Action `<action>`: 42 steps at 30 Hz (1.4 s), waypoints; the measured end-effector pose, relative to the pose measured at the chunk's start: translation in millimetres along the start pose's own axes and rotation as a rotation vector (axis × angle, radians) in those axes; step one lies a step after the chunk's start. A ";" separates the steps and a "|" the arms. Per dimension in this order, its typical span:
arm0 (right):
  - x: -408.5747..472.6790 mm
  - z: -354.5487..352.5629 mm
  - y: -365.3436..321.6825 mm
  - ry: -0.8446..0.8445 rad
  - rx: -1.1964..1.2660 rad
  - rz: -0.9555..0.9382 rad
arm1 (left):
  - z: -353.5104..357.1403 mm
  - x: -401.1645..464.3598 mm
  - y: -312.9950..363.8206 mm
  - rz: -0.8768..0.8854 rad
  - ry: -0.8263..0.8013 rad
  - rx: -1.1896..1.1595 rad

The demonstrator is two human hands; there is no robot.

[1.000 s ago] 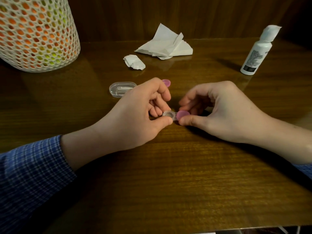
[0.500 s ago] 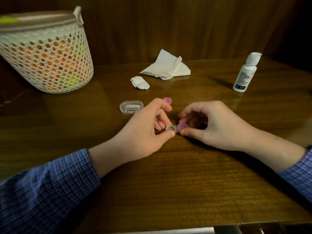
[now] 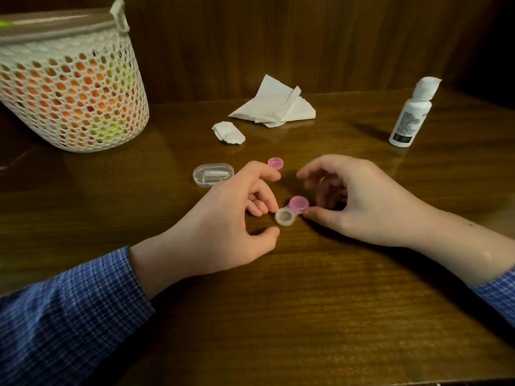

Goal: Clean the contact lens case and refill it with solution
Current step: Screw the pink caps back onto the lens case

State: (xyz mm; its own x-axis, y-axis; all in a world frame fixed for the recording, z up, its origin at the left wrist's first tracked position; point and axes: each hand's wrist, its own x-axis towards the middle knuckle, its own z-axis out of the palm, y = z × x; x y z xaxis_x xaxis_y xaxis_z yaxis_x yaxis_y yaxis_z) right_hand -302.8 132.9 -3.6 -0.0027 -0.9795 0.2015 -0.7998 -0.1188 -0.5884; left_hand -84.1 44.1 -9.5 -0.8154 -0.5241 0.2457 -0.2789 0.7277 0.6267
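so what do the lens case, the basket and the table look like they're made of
Lens case: likely plastic, a milky translucent open well and a glossy pink cap. Basket: looks like moulded white plastic, with regular holes showing orange and green inside. Table: wood or wood veneer, with visible grain and a shiny varnish that reflects things.

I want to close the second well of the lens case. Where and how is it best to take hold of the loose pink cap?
Pinch the loose pink cap by its side wall, thumb and forefinger opposite, coming from above. It lies flat and low on the table, apparently hollow side up, so only the rim offers purchase. The left hand is nearest; its forefinger tip is beside it.
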 end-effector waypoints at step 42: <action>45.6 -1.7 15.5 0.202 0.140 0.110 | -3.3 -0.7 -6.9 0.076 0.025 0.068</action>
State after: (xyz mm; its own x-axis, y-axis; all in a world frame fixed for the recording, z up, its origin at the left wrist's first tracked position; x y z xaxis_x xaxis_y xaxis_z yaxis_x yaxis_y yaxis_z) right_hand -316.4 86.7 -2.2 -0.2157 -0.9372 0.2742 -0.6972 -0.0488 -0.7152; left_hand -80.0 38.0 -11.5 -0.8227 -0.4766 0.3098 -0.2514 0.7938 0.5537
